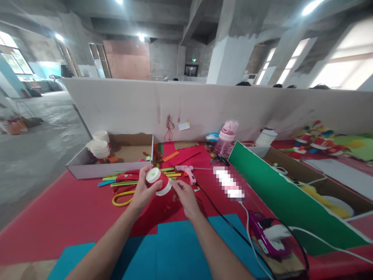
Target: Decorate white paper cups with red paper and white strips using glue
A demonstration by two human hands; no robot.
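My left hand (142,193) is wrapped round a white paper cup (164,180) with a red band about its side. The cup is tilted, its base facing up and left, with a small green patch on that base. Close against the cup's rim, my right hand (186,198) has thumb and forefinger pinched together; what lies between them, if anything, is too small to make out. Just beyond the hands, a pink glue gun (189,174) rests on the red tabletop. Colored strips (128,183) and a yellow loop (120,201) lie left of the cup.
A box with stacked cups (99,148) stands at back left. A pink bottle (226,138) stands near the partition (204,112). Rightward are a green-sided box (271,194), a purple power strip (266,235) and trailing cords. Blue sheets (163,252) cover the near edge.
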